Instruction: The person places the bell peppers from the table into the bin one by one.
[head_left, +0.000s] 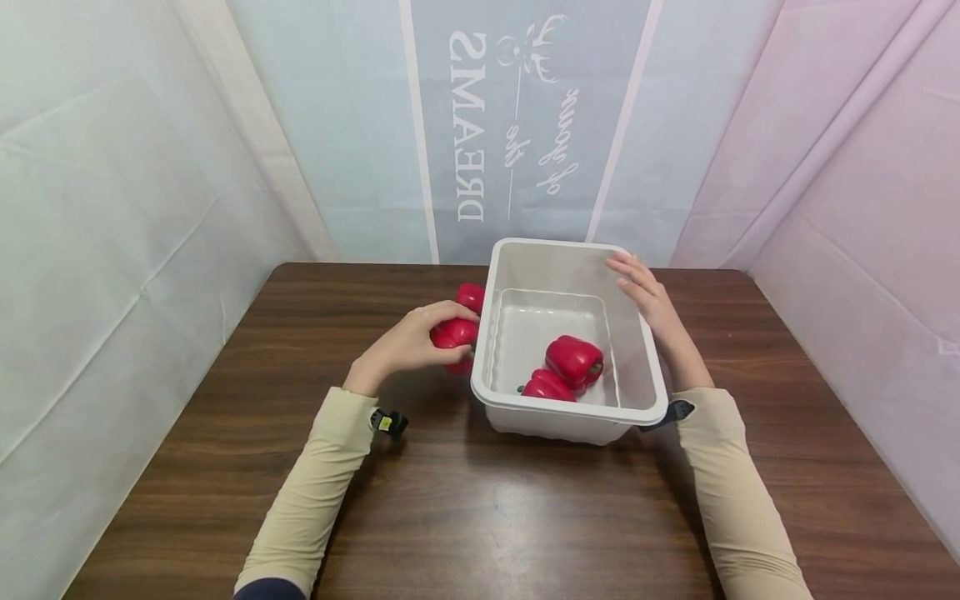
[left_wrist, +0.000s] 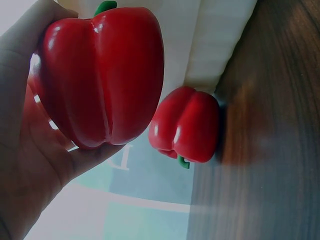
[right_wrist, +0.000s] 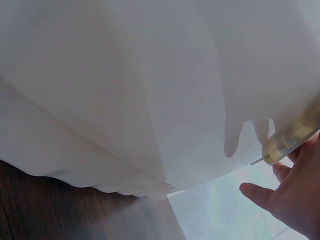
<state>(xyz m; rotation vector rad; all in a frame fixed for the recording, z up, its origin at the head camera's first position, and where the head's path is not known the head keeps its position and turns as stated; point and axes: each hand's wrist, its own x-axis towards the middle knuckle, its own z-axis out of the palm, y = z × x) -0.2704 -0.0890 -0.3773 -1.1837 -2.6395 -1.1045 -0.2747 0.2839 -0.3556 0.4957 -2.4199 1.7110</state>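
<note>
Your left hand (head_left: 408, 342) was curled around a red bell pepper (head_left: 453, 333), holding it just left of the white plastic tub (head_left: 570, 412), close to the outer wall. In the left wrist view that pepper (left_wrist: 102, 75) sat deep in your palm, stem up, with your thumb and fingers wrapped round it. A second loose pepper (head_left: 471, 296) lay on the wooden table (head_left: 480, 517) behind it, just beside the tub's left wall. Two more peppers (head_left: 573, 360) rested inside the tub, near its front right corner.

Your right hand (head_left: 645, 292) lay flat, fingers straight, along the tub's right rim, steadying it without gripping anything.

The risks from there, as a judgement: the held pepper was glossy and could have slipped. Lifted too low, it could have struck the rim and tipped or shoved the light tub. Your wrist might also have knocked the loose pepper, sending it rolling.
</note>
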